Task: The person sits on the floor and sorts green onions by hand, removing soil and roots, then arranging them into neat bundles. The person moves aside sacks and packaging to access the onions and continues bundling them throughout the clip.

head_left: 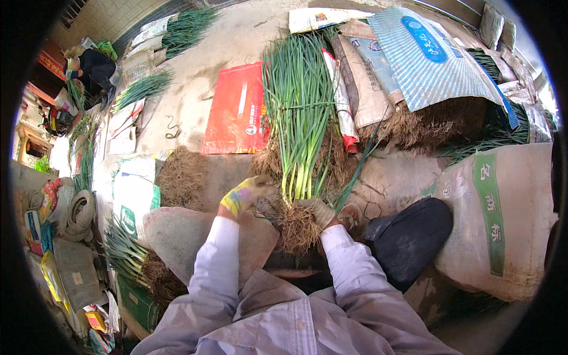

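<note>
A long bunch of green onions lies in front of me, its leaves pointing away and its pale stems toward me. Round its white ends, just above a tangle of brown roots, my gloved right hand is closed. My left hand, in a yellow patterned glove, hovers just left of the stem ends; its fingers are blurred, so I cannot tell how far they are closed. A strand crosses the leaves halfway up. More rooted onions lie beneath and beside the bunch.
A red sack lies flat left of the bunch. Blue-striped sacking covers more rooted onions at the right. A root pile sits at left, and a large beige sack stands by my right knee. Far left, another person bends over.
</note>
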`<action>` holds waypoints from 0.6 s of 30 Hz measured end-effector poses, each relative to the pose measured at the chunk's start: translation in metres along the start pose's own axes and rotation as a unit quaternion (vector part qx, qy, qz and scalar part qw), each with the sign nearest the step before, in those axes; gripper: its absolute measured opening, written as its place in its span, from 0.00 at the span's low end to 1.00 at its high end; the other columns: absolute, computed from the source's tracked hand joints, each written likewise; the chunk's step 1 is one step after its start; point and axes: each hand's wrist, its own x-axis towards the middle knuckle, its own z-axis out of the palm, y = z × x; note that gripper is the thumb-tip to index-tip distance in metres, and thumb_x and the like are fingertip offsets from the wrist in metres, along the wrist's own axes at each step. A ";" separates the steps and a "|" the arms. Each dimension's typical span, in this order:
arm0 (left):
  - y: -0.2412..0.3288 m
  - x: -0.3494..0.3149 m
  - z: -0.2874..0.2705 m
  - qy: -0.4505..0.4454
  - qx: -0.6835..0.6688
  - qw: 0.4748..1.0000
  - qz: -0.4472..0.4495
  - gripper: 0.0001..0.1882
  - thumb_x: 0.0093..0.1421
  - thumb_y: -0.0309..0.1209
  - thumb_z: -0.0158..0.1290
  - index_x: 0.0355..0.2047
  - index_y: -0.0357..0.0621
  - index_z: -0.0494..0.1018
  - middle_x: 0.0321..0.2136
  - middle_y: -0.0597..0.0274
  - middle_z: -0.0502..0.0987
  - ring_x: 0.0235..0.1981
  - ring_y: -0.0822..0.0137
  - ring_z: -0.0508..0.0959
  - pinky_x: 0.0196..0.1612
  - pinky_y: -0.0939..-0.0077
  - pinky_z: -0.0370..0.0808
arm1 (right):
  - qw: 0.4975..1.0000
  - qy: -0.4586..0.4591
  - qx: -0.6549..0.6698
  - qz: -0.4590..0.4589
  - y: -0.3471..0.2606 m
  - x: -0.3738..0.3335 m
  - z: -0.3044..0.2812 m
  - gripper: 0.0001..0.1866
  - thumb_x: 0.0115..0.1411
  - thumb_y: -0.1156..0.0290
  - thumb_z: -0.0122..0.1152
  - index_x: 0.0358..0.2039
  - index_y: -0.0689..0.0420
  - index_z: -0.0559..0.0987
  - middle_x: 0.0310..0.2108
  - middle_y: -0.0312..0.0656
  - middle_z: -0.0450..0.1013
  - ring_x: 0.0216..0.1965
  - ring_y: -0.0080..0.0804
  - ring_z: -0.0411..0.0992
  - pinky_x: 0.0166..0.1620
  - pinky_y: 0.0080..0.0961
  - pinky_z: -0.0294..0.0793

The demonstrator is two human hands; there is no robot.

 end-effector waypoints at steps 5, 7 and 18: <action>0.001 0.060 0.038 -0.145 -0.357 0.922 0.030 0.22 0.61 0.39 0.56 0.48 0.34 0.72 0.38 0.53 0.80 0.38 0.64 0.81 0.39 0.67 0.80 | 0.995 -0.017 -0.077 -0.056 0.001 -0.002 0.011 0.21 0.50 0.69 0.69 0.44 0.61 0.78 0.35 0.38 0.78 0.34 0.29 0.77 0.37 0.24 0.77; 0.003 0.077 0.044 -0.130 -0.383 0.912 -0.073 0.19 0.61 0.35 0.55 0.47 0.32 0.72 0.39 0.46 0.79 0.39 0.53 0.81 0.45 0.58 0.78 | 0.993 -0.050 -0.105 -0.015 0.002 -0.002 0.010 0.24 0.49 0.70 0.69 0.48 0.58 0.75 0.37 0.37 0.77 0.36 0.28 0.76 0.38 0.22 0.77; 0.027 0.062 0.031 -0.112 -0.497 0.860 0.000 0.16 0.61 0.29 0.51 0.47 0.31 0.71 0.36 0.45 0.79 0.38 0.52 0.81 0.43 0.54 0.80 | 0.968 -0.094 -0.232 -0.006 0.011 0.005 0.011 0.23 0.50 0.69 0.68 0.48 0.60 0.77 0.41 0.37 0.77 0.44 0.28 0.74 0.50 0.24 0.70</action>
